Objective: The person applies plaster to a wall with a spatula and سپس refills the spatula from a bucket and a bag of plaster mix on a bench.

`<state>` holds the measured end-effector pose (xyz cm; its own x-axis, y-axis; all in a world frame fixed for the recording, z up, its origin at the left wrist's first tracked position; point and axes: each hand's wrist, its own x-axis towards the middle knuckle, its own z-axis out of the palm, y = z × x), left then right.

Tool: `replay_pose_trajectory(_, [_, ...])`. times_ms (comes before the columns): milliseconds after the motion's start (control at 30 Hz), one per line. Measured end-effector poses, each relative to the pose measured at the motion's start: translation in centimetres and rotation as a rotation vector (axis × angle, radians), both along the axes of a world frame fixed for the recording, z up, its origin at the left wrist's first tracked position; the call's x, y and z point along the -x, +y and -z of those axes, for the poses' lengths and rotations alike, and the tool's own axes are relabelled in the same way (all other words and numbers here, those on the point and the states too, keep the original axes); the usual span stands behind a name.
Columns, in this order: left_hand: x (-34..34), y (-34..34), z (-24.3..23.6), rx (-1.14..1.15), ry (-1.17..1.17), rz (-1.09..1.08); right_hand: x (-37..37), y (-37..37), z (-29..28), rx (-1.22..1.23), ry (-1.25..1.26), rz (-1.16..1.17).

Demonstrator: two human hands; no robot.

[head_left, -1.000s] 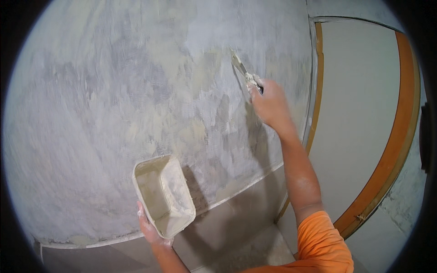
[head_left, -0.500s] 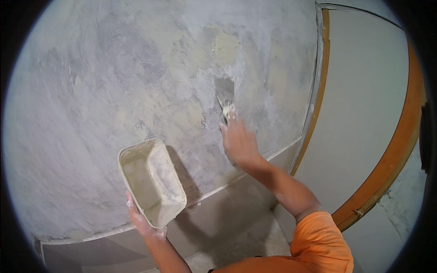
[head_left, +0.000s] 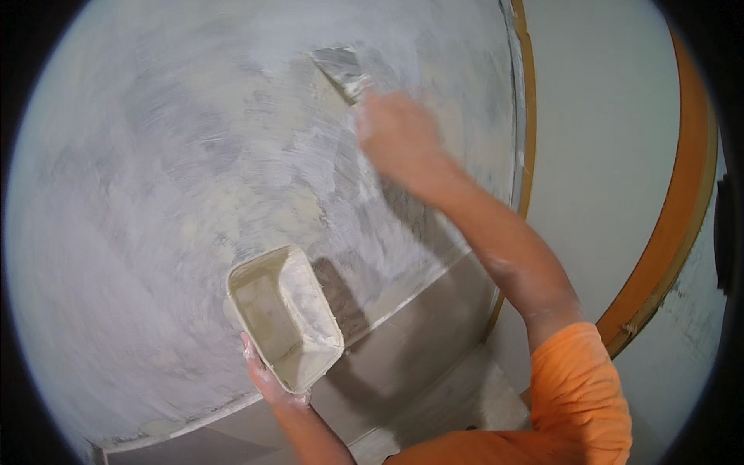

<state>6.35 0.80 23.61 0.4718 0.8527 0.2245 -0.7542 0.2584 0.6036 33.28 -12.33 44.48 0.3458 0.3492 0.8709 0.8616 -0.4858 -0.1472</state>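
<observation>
A rectangular off-white plastic container (head_left: 271,314) with pale paste smeared inside is held by my left hand (head_left: 271,372), which grips it from below at its left side, fingertips coated white. Up on the mottled grey-white wall (head_left: 155,178), a wide putty knife (head_left: 335,70) smeared with paste has its blade against the surface. My right hand (head_left: 395,139), blurred by motion, is closed on its handle, which is mostly hidden behind the fingers.
At the right stands a pale grey panel (head_left: 589,139) with a wooden edge (head_left: 665,225). Below the plastered wall run a white ledge (head_left: 399,306) and smooth grey-beige tiles (head_left: 411,341), with part of the floor (head_left: 465,399) at the bottom. My orange sleeve (head_left: 577,387) fills the lower right.
The putty knife went down, then swung upward and left to a higher spot, its blade now angled up-left. My left hand still holds the container low, and the view has shifted slightly.
</observation>
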Motion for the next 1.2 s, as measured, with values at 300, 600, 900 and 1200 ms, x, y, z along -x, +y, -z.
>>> replay_pose_trajectory(300, [0.1,1.9,2.5,0.068,-0.086,-0.032,6.0,-2.6,18.5,0.321,0.015,-0.088])
replay_pose_trajectory(600, [-0.1,1.6,1.8,0.023,-0.029,-0.012,3.2,-4.2,3.3,-0.023,0.01,-0.002])
replay_pose_trajectory(900, [1.3,2.7,4.2,0.126,-0.018,-0.155,1.1,1.6,14.6,0.041,0.08,0.056])
replay_pose_trajectory(1200, [0.0,1.6,2.0,0.099,-0.015,-0.038,5.6,-6.3,13.3,0.39,0.267,-0.029])
